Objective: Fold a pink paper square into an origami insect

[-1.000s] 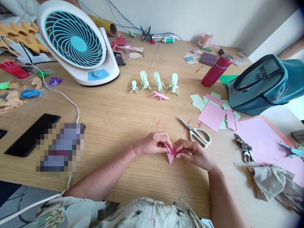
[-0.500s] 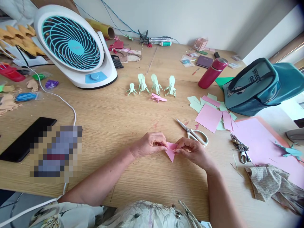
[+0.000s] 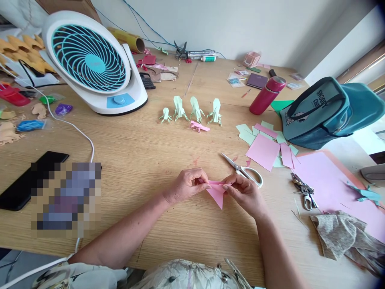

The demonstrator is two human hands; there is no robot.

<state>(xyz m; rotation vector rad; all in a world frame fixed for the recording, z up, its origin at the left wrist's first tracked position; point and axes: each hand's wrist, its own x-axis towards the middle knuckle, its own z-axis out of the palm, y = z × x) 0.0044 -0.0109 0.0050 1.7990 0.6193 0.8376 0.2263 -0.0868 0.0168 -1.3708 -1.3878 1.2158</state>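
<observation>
Between my two hands is a piece of pink paper (image 3: 217, 194), folded to a triangle whose point faces down toward me. My left hand (image 3: 192, 184) pinches its left upper corner between thumb and fingers. At the right upper corner, the thumb and fingers of my right hand (image 3: 243, 192) are closed on the paper. White-handled scissors (image 3: 244, 171) lie just beyond my right hand, blades pointing away to the left. Farther back stand several pale green folded paper figures (image 3: 197, 110), with a pink folded paper figure (image 3: 199, 127) in front of them.
A white fan (image 3: 93, 64) stands at the back left. To the right lie cut paper pieces (image 3: 264, 150), a red flask (image 3: 267, 96), a teal bag (image 3: 315, 116), keys (image 3: 303, 190) and a grey cloth (image 3: 345, 233). A black phone (image 3: 33, 180) and a white cable (image 3: 90, 144) are at left.
The pink paper has shifted slightly, and more of its triangular face shows below my fingers. Both hands keep their pinch on it. The view has tilted a little.
</observation>
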